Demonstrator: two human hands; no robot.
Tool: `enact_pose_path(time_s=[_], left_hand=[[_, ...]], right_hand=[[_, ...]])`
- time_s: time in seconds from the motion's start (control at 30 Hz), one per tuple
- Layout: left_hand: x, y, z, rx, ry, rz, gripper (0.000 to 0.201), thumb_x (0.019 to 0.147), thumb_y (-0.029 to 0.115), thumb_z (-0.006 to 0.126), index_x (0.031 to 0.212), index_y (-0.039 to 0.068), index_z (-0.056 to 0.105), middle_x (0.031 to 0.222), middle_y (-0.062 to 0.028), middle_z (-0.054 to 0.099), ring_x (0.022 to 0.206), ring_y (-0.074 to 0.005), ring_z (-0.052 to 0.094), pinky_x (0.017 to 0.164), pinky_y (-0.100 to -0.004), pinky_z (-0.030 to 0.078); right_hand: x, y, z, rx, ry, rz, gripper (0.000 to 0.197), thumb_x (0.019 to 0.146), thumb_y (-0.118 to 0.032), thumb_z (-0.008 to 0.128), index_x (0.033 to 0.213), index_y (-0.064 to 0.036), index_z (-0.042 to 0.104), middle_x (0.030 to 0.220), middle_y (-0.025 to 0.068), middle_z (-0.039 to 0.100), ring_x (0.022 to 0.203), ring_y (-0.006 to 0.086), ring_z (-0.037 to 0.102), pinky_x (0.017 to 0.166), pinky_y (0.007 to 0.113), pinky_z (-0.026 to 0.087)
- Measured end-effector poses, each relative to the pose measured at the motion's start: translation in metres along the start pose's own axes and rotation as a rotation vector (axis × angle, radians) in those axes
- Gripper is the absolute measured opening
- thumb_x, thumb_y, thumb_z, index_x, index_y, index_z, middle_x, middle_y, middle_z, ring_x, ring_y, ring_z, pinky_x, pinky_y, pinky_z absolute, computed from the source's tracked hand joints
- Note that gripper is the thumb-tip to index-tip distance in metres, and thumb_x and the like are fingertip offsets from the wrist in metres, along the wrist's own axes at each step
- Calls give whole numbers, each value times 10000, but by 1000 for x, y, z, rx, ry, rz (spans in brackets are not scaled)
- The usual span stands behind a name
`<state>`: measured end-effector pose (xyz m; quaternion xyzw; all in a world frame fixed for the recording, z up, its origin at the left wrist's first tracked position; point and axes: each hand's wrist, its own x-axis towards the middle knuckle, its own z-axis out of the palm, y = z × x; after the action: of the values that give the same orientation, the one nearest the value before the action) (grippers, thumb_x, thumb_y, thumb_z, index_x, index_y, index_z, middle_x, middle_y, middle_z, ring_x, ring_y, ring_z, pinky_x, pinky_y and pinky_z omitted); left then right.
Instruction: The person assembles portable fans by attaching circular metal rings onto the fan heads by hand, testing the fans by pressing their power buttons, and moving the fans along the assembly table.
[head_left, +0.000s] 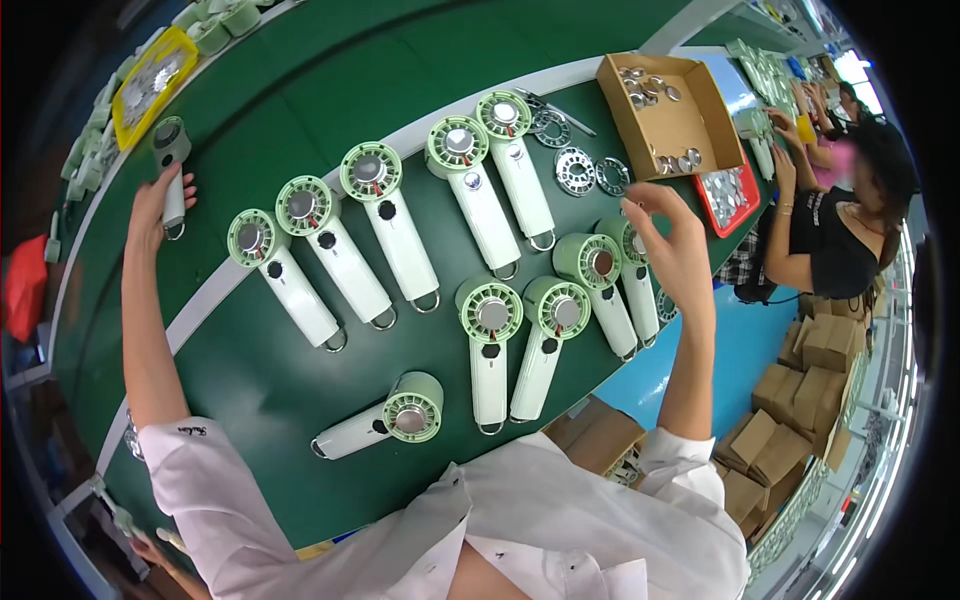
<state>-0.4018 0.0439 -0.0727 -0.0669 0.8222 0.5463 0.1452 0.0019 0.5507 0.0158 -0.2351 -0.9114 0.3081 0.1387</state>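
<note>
The left hand is wrapped around the handle of a small fan in the upper left of the frame. The right hand is right of the middle, fingers bent, near a pair of fans; I can't tell if it pinches something tiny. More fans lie on the worktop, some in a slanting row across the middle. They look like hard plastic, with smooth white handles, round pale green heads, spokes like a wheel and a shiny round plate in the centre. Many handles end in a bent metal loop. Silvery rings with holes lie by an open cardboard box at the upper right, which has shiny metal discs inside. The worktop is dark green, flat and a bit shiny. Past it, I see a bright blue floor, stacked brown boxes, and another person in a black top.
</note>
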Motion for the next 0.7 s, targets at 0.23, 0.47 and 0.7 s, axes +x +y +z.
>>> enact_pose_path(time_s=[0.23, 0.47, 0.7], left_hand=[[-151, -1, 3, -478, -145, 5, 389, 1022, 368, 582, 1151, 1, 586, 895, -66, 651, 675, -131, 624, 579, -285, 538], [-283, -22, 31, -559, -54, -93, 370, 1036, 253, 554, 1242, -47, 487, 1106, -185, 681, 834, -244, 712, 755, -387, 624], [-330, -41, 57, -715, -71, -97, 361, 1028, 189, 570, 1267, -42, 433, 1229, -213, 657, 995, -274, 708, 879, -393, 586]], right_hand=[[50, 14, 27, -311, -384, -220, 294, 875, -219, 745, 951, 53, 661, 904, 163, 661, 771, 313, 643, 713, 398, 505], [69, 23, 50, -418, -432, -348, 278, 853, -208, 763, 945, 38, 671, 834, 170, 649, 719, 300, 627, 676, 393, 498], [76, 21, 52, -468, -444, -316, 306, 861, -237, 772, 978, 29, 675, 780, 134, 636, 703, 245, 619, 677, 363, 498]])
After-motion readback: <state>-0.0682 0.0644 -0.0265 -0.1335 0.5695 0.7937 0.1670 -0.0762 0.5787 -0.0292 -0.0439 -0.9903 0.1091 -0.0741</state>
